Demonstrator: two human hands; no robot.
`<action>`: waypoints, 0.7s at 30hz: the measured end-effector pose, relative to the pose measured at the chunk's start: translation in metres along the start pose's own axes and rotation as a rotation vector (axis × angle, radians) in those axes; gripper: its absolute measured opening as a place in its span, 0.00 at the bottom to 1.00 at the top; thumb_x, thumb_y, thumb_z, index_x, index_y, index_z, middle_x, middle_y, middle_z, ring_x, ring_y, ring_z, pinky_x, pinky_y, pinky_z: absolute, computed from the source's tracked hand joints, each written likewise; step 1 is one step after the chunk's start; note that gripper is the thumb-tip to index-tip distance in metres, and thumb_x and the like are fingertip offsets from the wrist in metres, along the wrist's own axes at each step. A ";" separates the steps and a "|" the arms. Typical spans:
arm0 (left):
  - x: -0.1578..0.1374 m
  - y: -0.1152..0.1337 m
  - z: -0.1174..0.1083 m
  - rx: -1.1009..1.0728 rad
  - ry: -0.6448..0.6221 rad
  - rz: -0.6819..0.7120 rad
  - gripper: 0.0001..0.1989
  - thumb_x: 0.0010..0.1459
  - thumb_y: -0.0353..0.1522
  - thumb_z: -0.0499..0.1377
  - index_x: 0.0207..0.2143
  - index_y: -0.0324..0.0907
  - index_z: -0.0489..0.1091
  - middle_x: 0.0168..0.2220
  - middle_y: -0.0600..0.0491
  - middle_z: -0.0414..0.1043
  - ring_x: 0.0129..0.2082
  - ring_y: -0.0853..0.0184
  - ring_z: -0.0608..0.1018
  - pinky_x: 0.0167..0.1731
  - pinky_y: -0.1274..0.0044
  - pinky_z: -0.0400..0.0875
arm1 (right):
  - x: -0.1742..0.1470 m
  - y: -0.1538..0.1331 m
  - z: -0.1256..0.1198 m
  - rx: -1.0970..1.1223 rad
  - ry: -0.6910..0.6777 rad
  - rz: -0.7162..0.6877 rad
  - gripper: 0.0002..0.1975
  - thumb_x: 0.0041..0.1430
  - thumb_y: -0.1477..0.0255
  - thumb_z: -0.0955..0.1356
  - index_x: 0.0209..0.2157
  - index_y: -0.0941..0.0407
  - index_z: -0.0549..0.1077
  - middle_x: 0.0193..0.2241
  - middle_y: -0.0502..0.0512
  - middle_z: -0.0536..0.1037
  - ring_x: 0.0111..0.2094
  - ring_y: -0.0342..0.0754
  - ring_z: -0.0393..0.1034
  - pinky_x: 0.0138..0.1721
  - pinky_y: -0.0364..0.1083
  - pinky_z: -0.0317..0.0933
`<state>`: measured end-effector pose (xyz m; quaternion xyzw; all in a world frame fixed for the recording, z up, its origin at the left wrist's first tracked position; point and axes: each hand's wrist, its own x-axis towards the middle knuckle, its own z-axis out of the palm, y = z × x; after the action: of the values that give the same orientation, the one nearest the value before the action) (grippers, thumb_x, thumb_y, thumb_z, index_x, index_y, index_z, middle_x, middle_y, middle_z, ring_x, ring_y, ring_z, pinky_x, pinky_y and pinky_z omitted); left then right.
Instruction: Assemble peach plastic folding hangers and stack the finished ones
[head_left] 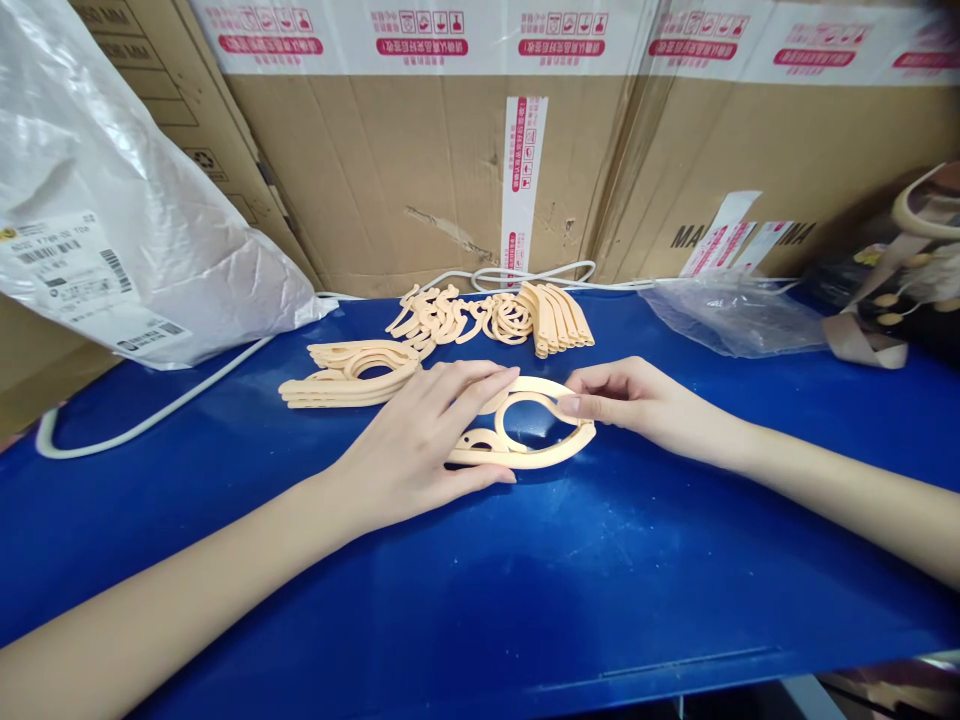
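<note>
A cream plastic folding clothes hanger [541, 459] lies low over the blue table, its curved arms folded around a ring-like hook. My left hand [427, 425] covers its left end, with fingers along the far edge and thumb along the near edge. At the right tip, my right hand [628, 396] pinches the hanger between thumb and fingers. Just beyond my left hand rests a stack of similar folded hangers [345, 388]. Farther back are a pile of loose hooks and small curved pieces [442, 315] and a neat row of hanger arms [556, 320].
Cardboard boxes [420, 170] wall off the back of the blue table [480, 580]. A white plastic mailing bag [142, 190] leans at left beside a white cable [150, 432]. A clear plastic bag [739, 318] and a dark bag with a strap [885, 265] lie at right.
</note>
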<state>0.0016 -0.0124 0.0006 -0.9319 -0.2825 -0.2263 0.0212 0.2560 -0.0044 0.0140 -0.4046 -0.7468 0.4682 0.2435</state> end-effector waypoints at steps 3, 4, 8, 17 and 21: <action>0.000 -0.001 0.000 -0.021 -0.011 0.003 0.38 0.55 0.50 0.59 0.62 0.43 0.51 0.58 0.43 0.61 0.55 0.54 0.67 0.53 0.62 0.63 | 0.001 0.001 0.000 0.029 -0.018 0.019 0.18 0.59 0.58 0.66 0.24 0.58 0.67 0.21 0.45 0.58 0.22 0.38 0.49 0.23 0.42 0.44; 0.001 -0.001 0.000 -0.025 -0.016 0.007 0.39 0.55 0.50 0.59 0.62 0.43 0.51 0.58 0.43 0.61 0.55 0.53 0.67 0.53 0.62 0.63 | 0.001 0.001 0.000 0.037 -0.023 0.021 0.18 0.59 0.58 0.66 0.24 0.58 0.67 0.20 0.44 0.58 0.22 0.38 0.48 0.22 0.42 0.43; 0.001 -0.002 0.000 -0.025 -0.019 0.020 0.39 0.54 0.52 0.58 0.62 0.43 0.52 0.58 0.42 0.62 0.54 0.53 0.68 0.52 0.61 0.63 | 0.002 0.003 0.001 0.059 -0.038 0.043 0.19 0.59 0.57 0.66 0.25 0.58 0.68 0.20 0.44 0.58 0.22 0.38 0.48 0.22 0.42 0.42; 0.002 -0.002 -0.001 -0.002 -0.024 0.048 0.41 0.53 0.54 0.58 0.61 0.42 0.52 0.57 0.41 0.63 0.55 0.53 0.68 0.53 0.61 0.63 | 0.000 0.003 0.002 0.100 -0.073 0.085 0.19 0.58 0.56 0.66 0.26 0.59 0.69 0.20 0.45 0.58 0.22 0.39 0.49 0.22 0.42 0.43; 0.002 -0.003 -0.001 0.011 -0.037 0.045 0.42 0.52 0.54 0.57 0.62 0.42 0.51 0.58 0.41 0.62 0.55 0.52 0.67 0.53 0.60 0.62 | 0.001 0.003 0.002 0.104 -0.079 0.083 0.19 0.59 0.56 0.66 0.27 0.59 0.69 0.20 0.45 0.58 0.22 0.39 0.48 0.22 0.42 0.43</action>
<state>0.0012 -0.0094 0.0023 -0.9419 -0.2632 -0.2069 0.0263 0.2556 -0.0041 0.0104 -0.4035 -0.7130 0.5316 0.2149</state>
